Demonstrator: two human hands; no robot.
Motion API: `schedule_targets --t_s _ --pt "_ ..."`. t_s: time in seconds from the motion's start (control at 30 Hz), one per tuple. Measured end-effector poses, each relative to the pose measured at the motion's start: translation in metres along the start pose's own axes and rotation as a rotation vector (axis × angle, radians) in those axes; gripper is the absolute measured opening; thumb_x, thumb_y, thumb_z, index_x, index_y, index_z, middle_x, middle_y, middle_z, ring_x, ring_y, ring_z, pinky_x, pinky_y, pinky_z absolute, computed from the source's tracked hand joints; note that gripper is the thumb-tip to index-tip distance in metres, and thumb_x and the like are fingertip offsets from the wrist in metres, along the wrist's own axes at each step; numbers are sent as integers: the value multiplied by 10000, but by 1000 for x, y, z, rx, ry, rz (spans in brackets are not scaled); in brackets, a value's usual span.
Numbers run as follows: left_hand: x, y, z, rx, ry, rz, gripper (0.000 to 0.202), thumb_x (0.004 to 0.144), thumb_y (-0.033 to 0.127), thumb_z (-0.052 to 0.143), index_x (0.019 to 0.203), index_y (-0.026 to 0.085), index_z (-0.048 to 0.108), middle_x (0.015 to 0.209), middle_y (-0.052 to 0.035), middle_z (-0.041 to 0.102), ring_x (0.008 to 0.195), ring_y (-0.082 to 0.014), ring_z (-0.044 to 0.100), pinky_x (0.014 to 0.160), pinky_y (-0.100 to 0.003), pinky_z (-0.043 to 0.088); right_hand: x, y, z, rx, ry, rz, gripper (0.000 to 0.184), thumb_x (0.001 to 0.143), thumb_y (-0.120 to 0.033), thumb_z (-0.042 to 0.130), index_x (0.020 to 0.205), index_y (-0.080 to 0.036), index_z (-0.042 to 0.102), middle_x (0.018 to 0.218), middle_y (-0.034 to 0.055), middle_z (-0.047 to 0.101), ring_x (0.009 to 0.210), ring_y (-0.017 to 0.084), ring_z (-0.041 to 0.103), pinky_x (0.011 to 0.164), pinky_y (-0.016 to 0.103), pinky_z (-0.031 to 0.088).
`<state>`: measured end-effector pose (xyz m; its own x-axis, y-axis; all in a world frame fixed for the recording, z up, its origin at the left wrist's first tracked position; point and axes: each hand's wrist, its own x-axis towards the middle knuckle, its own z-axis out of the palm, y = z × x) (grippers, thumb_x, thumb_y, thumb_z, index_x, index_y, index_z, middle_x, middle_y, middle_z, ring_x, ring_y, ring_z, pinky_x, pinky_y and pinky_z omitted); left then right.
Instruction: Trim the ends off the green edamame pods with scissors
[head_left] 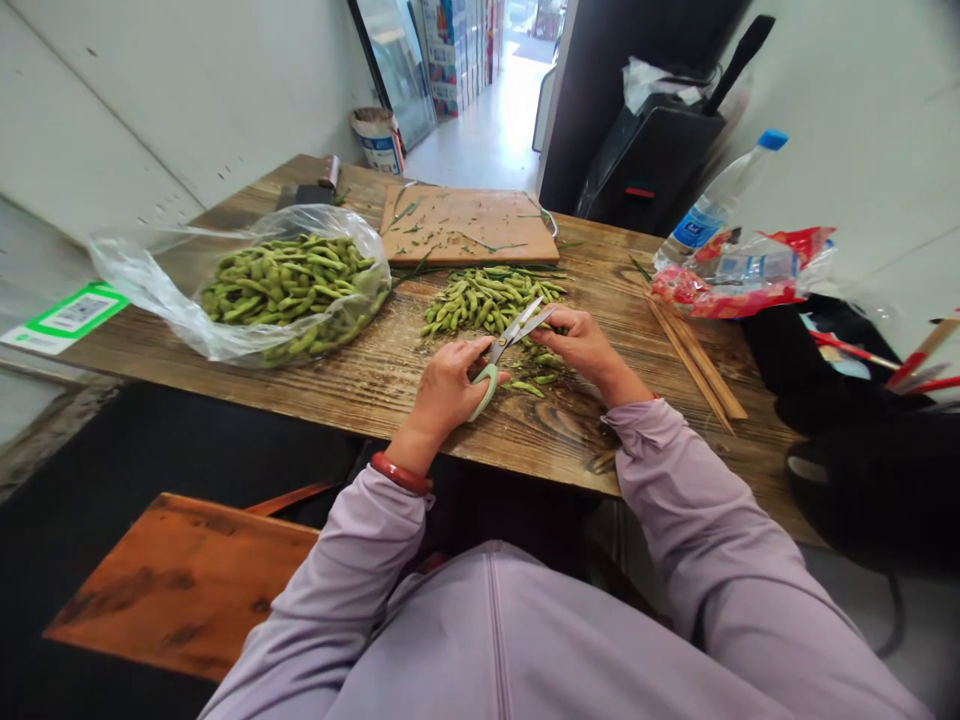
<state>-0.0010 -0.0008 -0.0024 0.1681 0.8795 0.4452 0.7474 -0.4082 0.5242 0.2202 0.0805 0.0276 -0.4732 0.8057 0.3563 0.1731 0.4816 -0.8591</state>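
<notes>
My left hand [448, 385] is closed round the pale green handles of a pair of scissors [510, 342], whose blades are parted and point up and right. My right hand [583, 345] is curled just right of the blades, fingers pinched on a green bean pod I can barely see. Both hands rest over a loose pile of green bean pods [487, 298] on the wooden table [390, 370]. A few cut pods lie by my right wrist.
A clear plastic bag of bean pods [289, 285] lies at left. A wooden cutting board [469, 225] sits behind the pile. At right are chopsticks [697, 360], a red-printed plastic bag [739, 275] and a water bottle [716, 200]. A wooden bench [184, 580] stands below left.
</notes>
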Motion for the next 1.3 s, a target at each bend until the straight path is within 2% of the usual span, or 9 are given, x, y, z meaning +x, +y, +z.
schedule_targets --t_s 0.2,0.33,0.5,0.77,0.87,1.03,1.17,1.3 --pt "0 2 -2 52 -31 8 362 901 334 670 1226 178 699 952 -84 748 880 -240 656 864 -368 519 0 1 -2 -21 -13 21 436 791 -674 711 735 -244 764 837 52 699 839 218 599 845 376 477" --pt "-2 2 -1 53 -21 -15 331 897 338 669 1187 187 713 1056 -100 775 956 -254 692 900 -368 527 -1 2 3 20 34 42 411 769 -642 747 734 -233 763 855 52 709 856 215 610 852 363 478" --pt "-2 0 1 15 14 -58 352 867 337 709 1193 204 723 1166 -100 779 1063 -265 712 961 -369 534 -2 -1 8 38 88 111 437 759 -639 747 775 -204 778 750 24 665 744 179 555 733 321 432" --pt "-2 0 -2 -23 14 -63 344 857 304 718 1181 192 736 1169 -106 782 1062 -256 726 973 -362 550 -3 -5 11 113 101 189 547 677 -717 762 747 -175 757 666 2 593 666 137 466 646 287 371" --pt "-1 0 -1 -60 18 -68 379 843 304 734 1211 210 725 1199 -87 775 1090 -245 718 999 -362 545 -3 -1 10 178 83 218 531 690 -704 766 732 -175 738 654 -4 552 651 125 436 630 276 358" --pt "0 -1 0 -92 29 -64 460 819 299 762 1267 211 699 1221 -92 765 1109 -255 708 1017 -393 541 -3 1 7 129 60 111 510 772 -678 727 717 -172 704 757 23 591 762 148 497 695 275 386" --pt "1 -1 0 -95 25 -31 563 776 330 817 1306 205 672 1164 -93 775 1084 -269 708 1021 -417 537 -4 2 7 146 3 157 537 806 -694 681 810 -158 714 732 9 570 714 132 472 622 256 344" --pt "1 -1 -1 -75 16 -5 627 758 359 840 1335 209 647 1224 -104 755 1117 -285 695 1018 -432 534 -4 4 8 148 52 146 538 772 -692 712 831 -158 728 750 5 588 682 116 442 593 249 321"
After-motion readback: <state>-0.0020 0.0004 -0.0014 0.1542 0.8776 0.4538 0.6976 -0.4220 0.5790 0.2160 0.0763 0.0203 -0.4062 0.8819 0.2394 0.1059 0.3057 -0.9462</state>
